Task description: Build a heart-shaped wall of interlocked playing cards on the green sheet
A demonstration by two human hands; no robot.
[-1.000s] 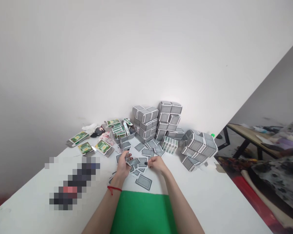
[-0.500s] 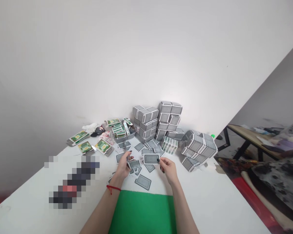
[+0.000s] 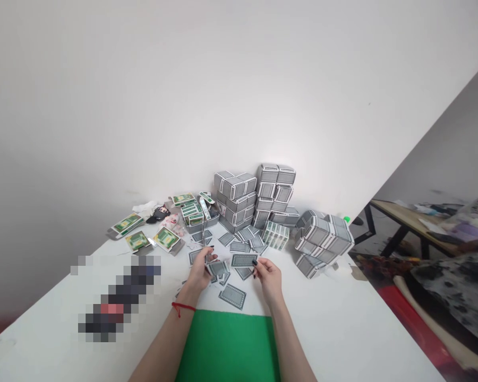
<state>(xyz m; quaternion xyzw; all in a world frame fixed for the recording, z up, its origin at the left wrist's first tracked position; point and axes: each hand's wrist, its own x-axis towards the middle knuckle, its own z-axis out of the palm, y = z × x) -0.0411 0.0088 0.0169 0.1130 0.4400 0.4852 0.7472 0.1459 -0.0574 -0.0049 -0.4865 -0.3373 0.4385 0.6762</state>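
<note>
My left hand (image 3: 199,271), with a red string on its wrist, is closed around grey-backed playing cards (image 3: 218,268); how many it holds I cannot tell. Between the thumb and finger of my right hand (image 3: 269,276) is the right end of one playing card (image 3: 242,260), held back side up just to the right of the left hand's cards. Loose cards lie scattered beneath and behind both hands, and another card (image 3: 232,296) lies on the white table nearer to me.
Behind the hands rise stacks of grey card-patterned blocks (image 3: 239,201), with another leaning pile (image 3: 324,239) to the right. A green-and-white box (image 3: 276,235) stands between them. Opened green-yellow card boxes (image 3: 168,239) lie at left. A green mat (image 3: 229,345) covers the near edge.
My right hand has shifted slightly left with its card, bringing it closer to the left hand. The left hand has hardly moved, and the view has shifted a little.
</note>
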